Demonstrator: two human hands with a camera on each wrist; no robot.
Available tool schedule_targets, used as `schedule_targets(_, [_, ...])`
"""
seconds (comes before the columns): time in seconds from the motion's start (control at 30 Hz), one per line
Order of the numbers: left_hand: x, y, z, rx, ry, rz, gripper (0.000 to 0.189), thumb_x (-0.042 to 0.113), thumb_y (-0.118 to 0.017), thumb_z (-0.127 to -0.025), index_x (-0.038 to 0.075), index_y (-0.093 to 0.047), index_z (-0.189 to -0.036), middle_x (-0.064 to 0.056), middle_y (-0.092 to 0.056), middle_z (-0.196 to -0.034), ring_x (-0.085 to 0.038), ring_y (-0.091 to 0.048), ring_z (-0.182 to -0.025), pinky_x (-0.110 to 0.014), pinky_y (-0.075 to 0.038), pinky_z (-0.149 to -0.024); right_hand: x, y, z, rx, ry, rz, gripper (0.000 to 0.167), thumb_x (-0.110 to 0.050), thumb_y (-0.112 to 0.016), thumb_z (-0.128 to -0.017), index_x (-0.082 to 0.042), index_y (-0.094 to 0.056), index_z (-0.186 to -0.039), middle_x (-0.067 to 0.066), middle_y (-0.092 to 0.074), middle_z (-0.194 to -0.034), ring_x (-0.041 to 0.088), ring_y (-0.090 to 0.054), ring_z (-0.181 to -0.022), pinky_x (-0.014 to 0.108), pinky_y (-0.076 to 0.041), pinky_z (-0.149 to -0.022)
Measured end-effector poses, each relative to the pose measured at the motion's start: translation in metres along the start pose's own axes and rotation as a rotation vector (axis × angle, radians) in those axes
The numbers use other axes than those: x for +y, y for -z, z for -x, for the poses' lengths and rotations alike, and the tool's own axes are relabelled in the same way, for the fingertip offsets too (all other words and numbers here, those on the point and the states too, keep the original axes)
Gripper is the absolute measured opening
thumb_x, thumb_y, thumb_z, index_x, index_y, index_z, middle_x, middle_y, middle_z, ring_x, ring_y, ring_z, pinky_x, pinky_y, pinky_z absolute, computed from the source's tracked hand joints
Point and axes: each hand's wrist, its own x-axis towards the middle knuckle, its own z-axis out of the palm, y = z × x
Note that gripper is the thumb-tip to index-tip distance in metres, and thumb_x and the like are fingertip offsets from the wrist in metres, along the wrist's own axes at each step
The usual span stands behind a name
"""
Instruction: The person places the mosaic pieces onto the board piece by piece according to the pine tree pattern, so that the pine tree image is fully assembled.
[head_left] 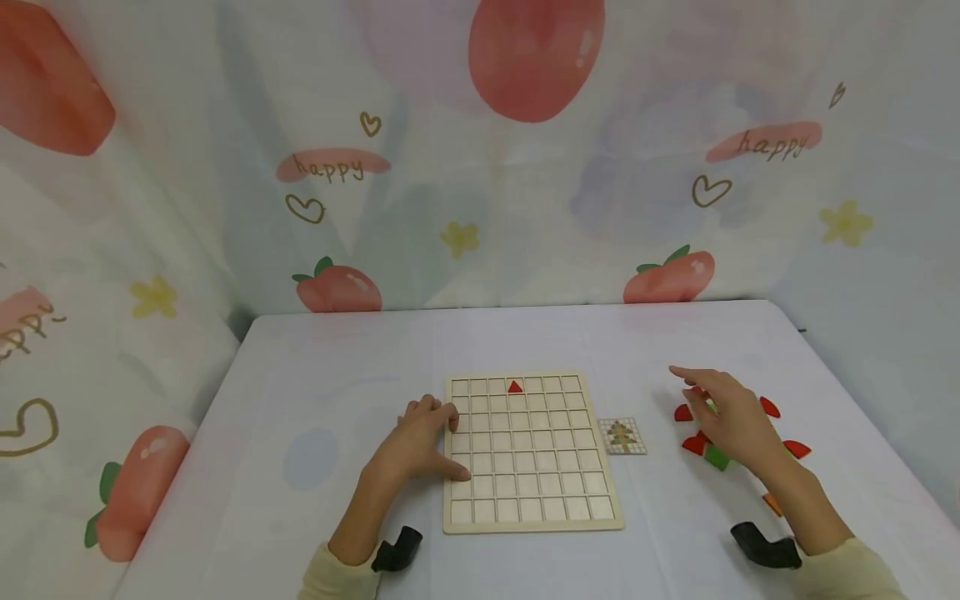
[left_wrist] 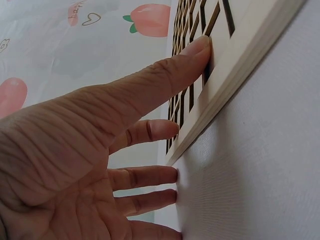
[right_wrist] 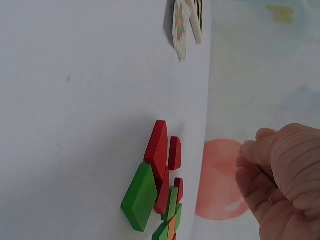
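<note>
A pale wooden grid board [head_left: 534,527] lies on the table with one red triangular piece [head_left: 514,387] in its top row. My left hand [head_left: 416,446] rests at the board's left edge. In the left wrist view its thumb [left_wrist: 170,75] presses on the grid, the index fingertip touches the edge, and the other fingers stretch down to the tabletop. Over the loose pieces at the right hovers my right hand [head_left: 731,421], fingers loosely bent, with nothing visible in them. Under and around it are several red pieces [right_wrist: 158,145] and green pieces [right_wrist: 140,197], some hidden by the hand.
A small card [head_left: 622,436] with a coloured tree pattern on a grid lies against the board's right side. An orange piece [head_left: 773,503] is partly covered by the right forearm. Behind the white table [head_left: 360,350] hangs a printed cloth [head_left: 525,208].
</note>
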Motion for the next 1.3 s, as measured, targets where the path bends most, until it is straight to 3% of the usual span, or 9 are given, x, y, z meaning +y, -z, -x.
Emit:
schedule_targets(0.2, [-0.002,-0.001,-0.002,-0.001,-0.005,0.003,0.056,0.031,-0.099,-0.064,0.014,-0.057,-0.097,-0.007,-0.052,-0.108,-0.032,-0.047,-0.112,-0.073,-0.030,-0.110,0.015,0.006,0.004,-0.012,-0.030,-0.011,0.047,0.012,-0.070,-0.087,0.003,-0.062,-0.133,0.026,-0.066,-0.118,0.039,-0.063,-0.098,0.001,-0.042,-0.070])
schedule_targets(0.27, [-0.002,-0.001,-0.002,-0.002,-0.007,0.006,0.056,0.031,-0.099,-0.064,0.014,-0.057,-0.097,-0.007,-0.051,-0.108,-0.032,-0.047,-0.112,-0.073,-0.031,-0.110,0.018,0.007,0.005,-0.027,-0.071,0.000,0.046,0.010,-0.070,-0.089,0.004,-0.061,-0.133,0.027,-0.065,-0.120,0.041,-0.061,-0.101,0.008,-0.049,-0.074])
schedule_targets(0.37, [-0.002,-0.002,-0.001,-0.003,-0.009,0.008,0.056,0.031,-0.099,-0.064,0.014,-0.057,-0.097,-0.005,-0.050,-0.106,-0.031,-0.047,-0.110,-0.073,-0.031,-0.110,0.023,0.008,0.008,-0.065,-0.139,0.012,0.045,0.008,-0.068,-0.091,0.004,-0.059,-0.135,0.030,-0.063,-0.123,0.045,-0.058,-0.105,0.034,-0.060,-0.083])
schedule_targets(0.43, [-0.001,-0.002,0.000,-0.004,-0.012,0.008,0.056,0.031,-0.099,-0.064,0.014,-0.057,-0.097,-0.005,-0.050,-0.105,-0.030,-0.046,-0.110,-0.073,-0.031,-0.109,0.027,0.009,0.008,-0.087,-0.181,0.020,0.045,0.007,-0.068,-0.092,0.005,-0.059,-0.136,0.033,-0.062,-0.124,0.048,-0.057,-0.106,0.059,-0.057,-0.083])
schedule_targets(0.5, [-0.001,-0.002,-0.001,-0.005,-0.012,0.007,0.056,0.031,-0.099,-0.064,0.014,-0.057,-0.097,-0.005,-0.049,-0.104,-0.030,-0.046,-0.108,-0.073,-0.031,-0.110,0.030,0.010,0.008,-0.107,-0.200,0.025,0.045,0.006,-0.068,-0.092,0.006,-0.058,-0.136,0.035,-0.060,-0.125,0.051,-0.056,-0.108,0.067,-0.053,-0.084])
schedule_targets(0.93, [-0.001,-0.002,0.000,0.006,-0.013,-0.007,0.057,0.031,-0.099,-0.064,0.014,-0.057,-0.097,-0.007,-0.051,-0.108,-0.032,-0.048,-0.112,-0.074,-0.030,-0.110,0.053,0.013,0.001,-0.288,-0.279,0.089,0.049,0.002,-0.069,-0.092,0.007,-0.053,-0.138,0.038,-0.053,-0.133,0.057,-0.046,-0.121,0.071,-0.044,-0.094])
schedule_targets(1.3, [-0.001,-0.001,0.000,0.014,-0.017,-0.024,0.057,0.032,-0.099,-0.063,0.014,-0.057,-0.097,-0.006,-0.051,-0.108,-0.033,-0.048,-0.111,-0.074,-0.031,-0.109,0.069,0.019,-0.010,-0.403,-0.333,0.121,0.051,-0.005,-0.069,-0.094,0.006,-0.051,-0.141,0.039,-0.052,-0.133,0.056,-0.049,-0.117,0.066,-0.051,-0.091])
